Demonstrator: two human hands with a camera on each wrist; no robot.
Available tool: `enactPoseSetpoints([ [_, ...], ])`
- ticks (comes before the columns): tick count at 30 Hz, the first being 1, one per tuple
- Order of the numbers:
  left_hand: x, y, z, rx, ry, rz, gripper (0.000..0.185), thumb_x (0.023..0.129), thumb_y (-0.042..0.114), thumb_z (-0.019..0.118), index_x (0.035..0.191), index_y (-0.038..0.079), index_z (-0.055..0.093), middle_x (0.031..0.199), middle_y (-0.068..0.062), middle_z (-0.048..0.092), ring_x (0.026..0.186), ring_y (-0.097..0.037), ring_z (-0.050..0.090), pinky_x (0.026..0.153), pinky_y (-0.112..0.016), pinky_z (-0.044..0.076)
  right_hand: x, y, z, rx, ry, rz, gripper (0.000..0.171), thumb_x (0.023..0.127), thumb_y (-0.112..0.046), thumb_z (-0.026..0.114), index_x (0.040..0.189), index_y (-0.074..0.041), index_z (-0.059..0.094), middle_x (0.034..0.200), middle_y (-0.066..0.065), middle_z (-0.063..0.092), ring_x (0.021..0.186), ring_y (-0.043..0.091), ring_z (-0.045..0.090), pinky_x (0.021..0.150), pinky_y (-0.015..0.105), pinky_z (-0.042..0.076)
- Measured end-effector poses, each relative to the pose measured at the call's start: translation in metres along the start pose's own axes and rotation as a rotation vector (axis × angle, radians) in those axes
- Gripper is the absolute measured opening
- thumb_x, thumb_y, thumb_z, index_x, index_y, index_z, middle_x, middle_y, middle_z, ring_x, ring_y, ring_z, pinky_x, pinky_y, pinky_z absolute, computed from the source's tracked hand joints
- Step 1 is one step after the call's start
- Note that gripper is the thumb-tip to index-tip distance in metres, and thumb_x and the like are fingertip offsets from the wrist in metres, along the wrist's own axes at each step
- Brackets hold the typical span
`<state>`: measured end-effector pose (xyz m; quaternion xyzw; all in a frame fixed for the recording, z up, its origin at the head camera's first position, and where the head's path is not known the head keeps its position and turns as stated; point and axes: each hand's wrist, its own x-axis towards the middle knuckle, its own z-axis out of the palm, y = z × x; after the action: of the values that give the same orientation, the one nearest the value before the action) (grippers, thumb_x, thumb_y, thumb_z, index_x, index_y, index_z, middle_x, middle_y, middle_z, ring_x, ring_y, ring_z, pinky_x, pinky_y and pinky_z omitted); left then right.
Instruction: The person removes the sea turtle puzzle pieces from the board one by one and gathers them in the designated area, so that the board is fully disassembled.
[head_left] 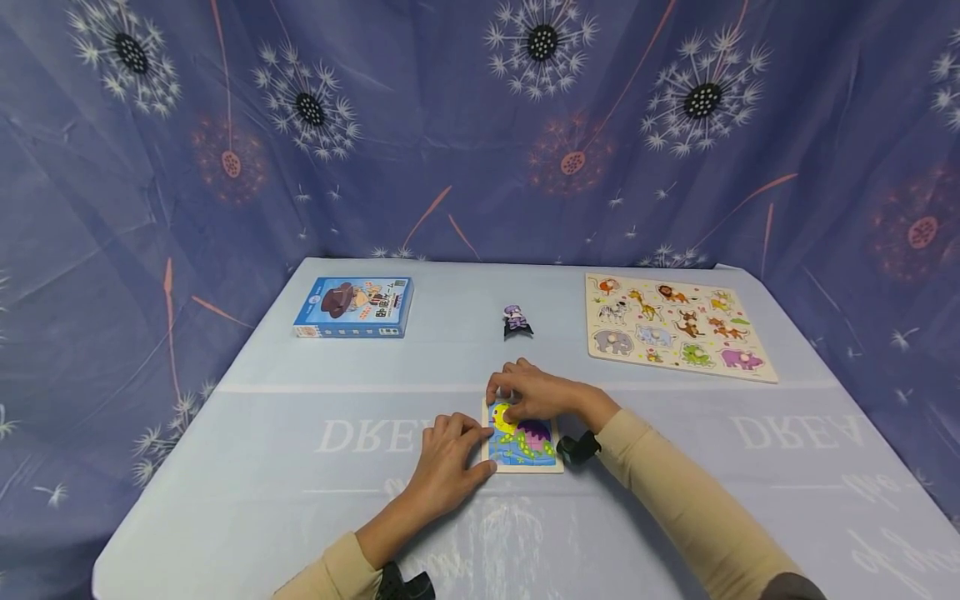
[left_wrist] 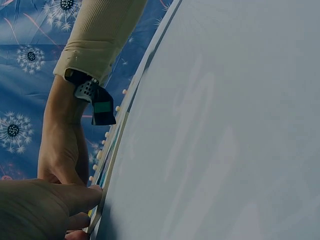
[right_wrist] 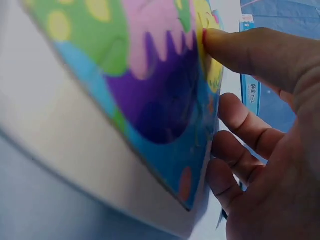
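A small wooden puzzle board [head_left: 525,446] with a yellow, purple, green and blue picture lies flat on the table's near middle. My right hand [head_left: 517,393] holds its far end: the thumb [right_wrist: 235,47] presses on the yellow part of the picture [right_wrist: 150,100] while the fingers [right_wrist: 232,150] curl round the far edge. At the board's left edge, my left hand [head_left: 480,454] pinches it between bent fingers and thumb [left_wrist: 82,195]. The left wrist view shows the board's edge [left_wrist: 112,155] and the right hand [left_wrist: 62,155] behind it.
A blue game box [head_left: 352,307] lies at the back left. A small purple and black figure [head_left: 516,322] stands at the back middle. An animal peg puzzle [head_left: 675,327] lies at the back right. The table [head_left: 225,467] wears a pale blue cloth, and a patterned curtain hangs behind.
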<state>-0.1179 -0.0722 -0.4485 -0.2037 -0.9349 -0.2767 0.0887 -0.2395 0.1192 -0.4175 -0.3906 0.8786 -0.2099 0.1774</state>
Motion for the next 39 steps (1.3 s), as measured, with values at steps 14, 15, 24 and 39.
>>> enactPoseSetpoints([
  [14,0.0,0.001,-0.001,-0.003,0.0,-0.007,0.04,0.077,0.026,0.075,0.115,0.013,0.068,0.108,-0.002,0.055,0.101,-0.019,0.042,0.081,-0.039,0.03,-0.02,-0.002,0.021,-0.047,0.254,0.087,0.03,0.081,-0.027,0.071,0.11,-0.02,0.068,0.095,-0.004,0.054,0.089,0.012,0.038,0.081,0.033,0.033],
  [15,0.0,0.001,-0.001,-0.004,0.0,-0.009,0.04,0.077,0.026,0.075,0.114,0.013,0.068,0.108,-0.002,0.055,0.1,-0.019,0.042,0.081,-0.038,0.03,-0.022,-0.003,0.022,-0.049,0.264,0.093,0.03,0.081,-0.027,0.07,0.11,-0.02,0.068,0.095,-0.004,0.054,0.088,0.012,0.037,0.081,0.033,0.032],
  [24,-0.002,0.001,0.0,-0.003,0.008,-0.005,0.04,0.077,0.025,0.075,0.114,0.013,0.068,0.107,-0.002,0.055,0.1,-0.019,0.042,0.081,-0.038,0.03,-0.025,-0.009,0.03,-0.034,0.329,0.107,0.026,0.082,-0.023,0.07,0.107,-0.021,0.07,0.094,-0.002,0.053,0.087,0.013,0.036,0.08,0.033,0.029],
  [39,-0.002,0.0,0.001,0.001,0.017,0.006,0.04,0.076,0.025,0.075,0.113,0.012,0.068,0.106,-0.002,0.055,0.098,-0.018,0.042,0.08,-0.037,0.029,-0.023,-0.016,0.033,-0.022,0.345,0.193,0.025,0.079,-0.02,0.071,0.104,-0.018,0.069,0.089,-0.002,0.057,0.085,0.014,0.039,0.08,0.033,0.031],
])
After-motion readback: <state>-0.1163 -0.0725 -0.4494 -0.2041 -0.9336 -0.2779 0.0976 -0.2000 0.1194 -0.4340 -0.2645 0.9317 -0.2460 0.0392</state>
